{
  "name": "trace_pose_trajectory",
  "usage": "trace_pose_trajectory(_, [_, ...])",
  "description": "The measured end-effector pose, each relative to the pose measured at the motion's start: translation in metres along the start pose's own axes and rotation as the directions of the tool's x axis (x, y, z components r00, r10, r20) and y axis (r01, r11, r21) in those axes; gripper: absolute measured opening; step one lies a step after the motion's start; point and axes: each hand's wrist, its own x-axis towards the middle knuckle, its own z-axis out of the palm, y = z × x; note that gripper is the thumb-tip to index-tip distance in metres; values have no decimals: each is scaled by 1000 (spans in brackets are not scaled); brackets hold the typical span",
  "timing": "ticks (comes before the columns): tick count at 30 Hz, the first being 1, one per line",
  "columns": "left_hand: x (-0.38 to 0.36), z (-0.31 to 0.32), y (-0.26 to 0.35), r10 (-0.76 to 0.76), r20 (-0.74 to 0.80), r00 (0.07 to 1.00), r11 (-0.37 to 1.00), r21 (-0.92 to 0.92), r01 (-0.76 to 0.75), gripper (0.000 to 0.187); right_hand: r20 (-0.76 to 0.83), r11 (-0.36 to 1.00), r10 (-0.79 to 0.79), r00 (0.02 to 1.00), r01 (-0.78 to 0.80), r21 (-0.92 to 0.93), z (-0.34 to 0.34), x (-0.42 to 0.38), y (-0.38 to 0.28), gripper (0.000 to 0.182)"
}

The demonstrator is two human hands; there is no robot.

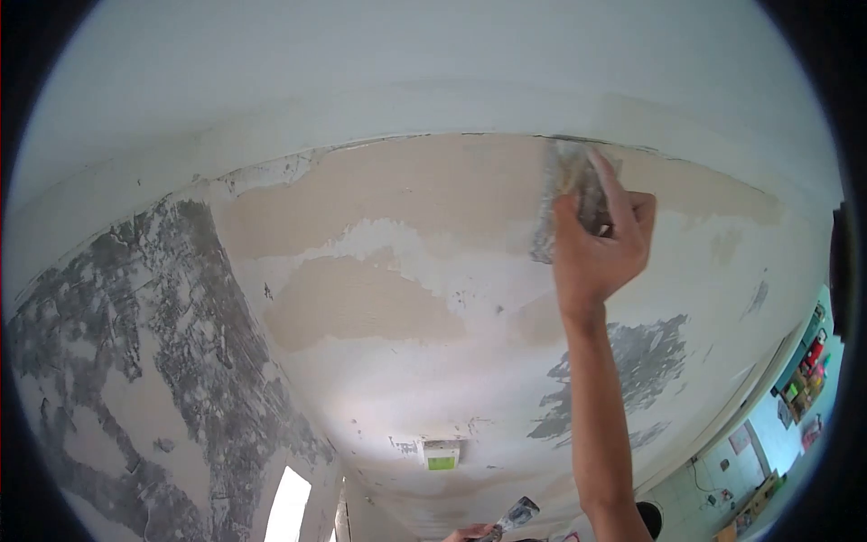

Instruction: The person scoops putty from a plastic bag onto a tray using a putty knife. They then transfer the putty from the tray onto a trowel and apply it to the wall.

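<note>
My right hand (607,237) is raised high against the wall, its fingers closed round a wide, smeared scraper (549,212). The blade lies near the top edge of the wall (488,325), over a beige patch of filler (397,181) just under the ceiling line. Low in the view, my left hand (471,533) is partly visible at the bottom edge, closed on the handle of a small putty knife (519,513). That knife's grey, smeared blade points up and to the right.
A wall with grey and white patches (208,361) stands at the left, above a bright opening (289,506). A white box with a green panel (442,456) is on the wall at lower centre. Cluttered shelves (804,384) show at the far right.
</note>
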Motion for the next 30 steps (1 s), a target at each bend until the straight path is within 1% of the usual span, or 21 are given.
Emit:
trace_pose_trajectory(1, [0,-1,0,-1,2,1000,1000,5,1,33,-23,998,-2,1000,1,-60,-4,3,4,53])
trace_pose_trajectory(4, [-2,3,1,-9,-21,1000,1000,-22,8,31,-15,999,27,1000,-28,-36,-11,3,-8,49])
trace_pose_trajectory(5, [-2,7,3,3,-11,1000,1000,-23,-3,30,47,997,77,996,-78,27,-8,-6,-25,50])
trace_pose_trajectory(6, [-1,9,5,11,-1,1000,1000,-24,-11,29,70,994,58,996,-64,90,-1,-15,-41,52])
trace_pose_trajectory(8, [8,4,-1,17,21,1000,999,-37,-16,28,109,961,-58,992,26,274,24,-38,-82,57])
trace_pose_trajectory(9, [14,-1,-5,29,40,999,998,-52,-27,28,131,942,-91,987,43,333,38,-50,-101,60])
trace_pose_trajectory(10, [19,-8,-9,17,34,999,999,-46,-15,28,162,920,-84,983,14,393,52,-62,-120,58])
trace_pose_trajectory(12, [26,-20,-16,66,-86,994,992,117,-56,27,173,917,-134,976,55,395,75,-75,-153,53])
trace_pose_trajectory(13, [25,-18,-14,125,-38,991,968,224,-113,29,172,919,-122,978,46,392,85,-77,-162,53])
trace_pose_trajectory(14, [20,-9,-8,123,-49,991,968,224,-109,29,183,933,-117,976,45,357,94,-79,-170,51])
trace_pose_trajectory(15, [13,7,-1,73,-133,988,979,197,-46,29,195,945,-114,974,46,325,99,-78,-175,49])
trace_pose_trajectory(16, [8,17,5,21,-211,977,987,162,14,30,198,944,-109,974,39,328,102,-77,-174,49])
trace_pose_trajectory(18, [2,18,6,16,-193,981,983,182,20,30,186,965,-67,980,16,262,102,-74,-167,50])
trace_pose_trajectory(19, [2,14,4,-8,-142,990,986,164,32,30,188,964,-69,980,17,265,101,-74,-161,50])
trace_pose_trajectory(20, [3,10,3,-31,-87,996,988,150,43,30,145,967,-77,986,38,253,99,-73,-151,50])
trace_pose_trajectory(21, [5,5,0,-27,-83,996,988,152,39,30,100,969,-86,991,60,238,97,-72,-141,50])
trace_pose_trajectory(22, [6,-1,-4,-40,-35,999,992,115,44,30,96,969,-90,991,65,239,90,-66,-131,50])
trace_pose_trajectory(23, [8,-8,-8,-52,13,999,996,78,51,31,93,978,-60,994,40,203,81,-59,-120,51])
trace_pose_trajectory(26, [15,-23,-12,-82,28,996,993,88,79,32,59,989,8,998,-17,147,57,-41,-87,52])
trace_pose_trajectory(28, [10,-10,-3,-59,7,998,993,101,58,32,24,991,55,998,-57,124,49,-37,-86,52])
trace_pose_trajectory(30, [12,-8,2,-28,-10,1000,993,118,29,32,51,980,155,987,-160,120,40,-37,-94,53])
